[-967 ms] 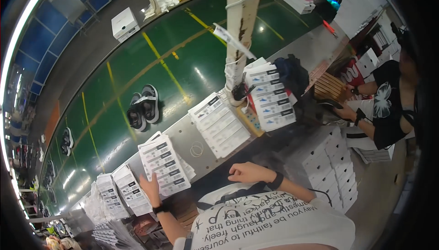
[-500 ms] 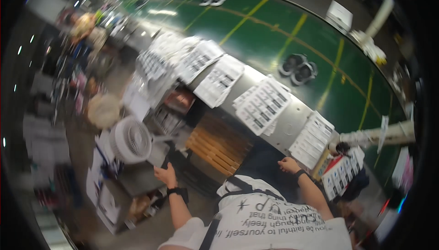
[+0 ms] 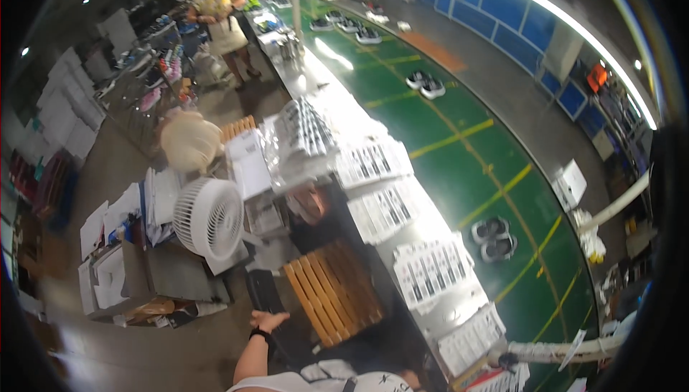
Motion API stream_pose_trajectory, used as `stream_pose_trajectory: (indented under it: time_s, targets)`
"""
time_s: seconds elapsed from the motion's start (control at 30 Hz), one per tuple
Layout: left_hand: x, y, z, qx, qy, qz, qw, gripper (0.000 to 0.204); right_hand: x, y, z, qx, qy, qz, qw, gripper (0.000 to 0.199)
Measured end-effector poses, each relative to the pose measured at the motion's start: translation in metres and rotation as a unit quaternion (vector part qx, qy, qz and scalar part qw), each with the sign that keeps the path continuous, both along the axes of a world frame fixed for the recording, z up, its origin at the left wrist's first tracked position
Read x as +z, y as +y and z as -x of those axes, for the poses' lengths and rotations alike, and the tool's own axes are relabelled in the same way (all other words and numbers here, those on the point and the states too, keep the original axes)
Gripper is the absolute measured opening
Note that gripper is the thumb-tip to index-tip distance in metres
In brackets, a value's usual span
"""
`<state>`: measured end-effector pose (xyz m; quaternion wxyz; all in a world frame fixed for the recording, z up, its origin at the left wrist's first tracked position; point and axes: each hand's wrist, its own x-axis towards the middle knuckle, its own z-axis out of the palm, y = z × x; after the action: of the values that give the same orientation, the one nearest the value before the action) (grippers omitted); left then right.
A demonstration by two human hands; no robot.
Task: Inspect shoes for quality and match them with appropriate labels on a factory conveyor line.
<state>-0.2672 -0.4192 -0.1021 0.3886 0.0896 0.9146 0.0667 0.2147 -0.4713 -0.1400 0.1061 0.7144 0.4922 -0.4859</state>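
Observation:
My left hand (image 3: 268, 319) is raised at the bottom of the view with its fingers apart and nothing in it; a dark band sits on its wrist. It hovers just below a black flat object (image 3: 263, 289) and left of a wooden slatted stool (image 3: 334, 296). My right hand is out of sight beyond the lower edge. Stacks of white printed sheets (image 3: 430, 268) lie in a row along the steel counter (image 3: 459, 317) to my right.
A white round fan (image 3: 209, 217) stands left of the stool, with paper piles (image 3: 108, 223) and boxes behind it. A green conveyor (image 3: 459, 141) carries pairs of shoes (image 3: 491, 237). Another person (image 3: 217, 15) stands far up the aisle by racks.
The view has swung further along the line, so the counter now runs away up the frame. My left hand stays raised near the stool; my right hand has left the picture.

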Motion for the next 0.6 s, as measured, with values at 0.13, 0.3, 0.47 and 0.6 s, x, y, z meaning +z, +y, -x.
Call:
stream_pose_trajectory:
  time_s: [0.13,0.3,0.47,0.6]
  targets:
    - [-0.001,-0.017,0.004,-0.006,-0.089,0.04,0.995,0.127,-0.14,-0.055,-0.074,-0.118,0.103,0.169,0.973,0.031]
    - [0.033,0.001,0.009,-0.031,-0.034,-0.112,0.993,0.066,-0.087,0.056,-0.01,0.37,0.229,0.071,0.897,0.028]
    - [-0.035,-0.021,-0.003,0.045,-0.08,-0.244,0.966,0.113,-0.055,0.215,0.164,0.227,0.204,-0.181,0.935,0.011]
    - [-0.022,-0.089,-0.012,0.076,-0.019,-0.233,0.969,0.103,0.01,0.274,0.358,0.065,0.376,-0.068,0.922,0.023]
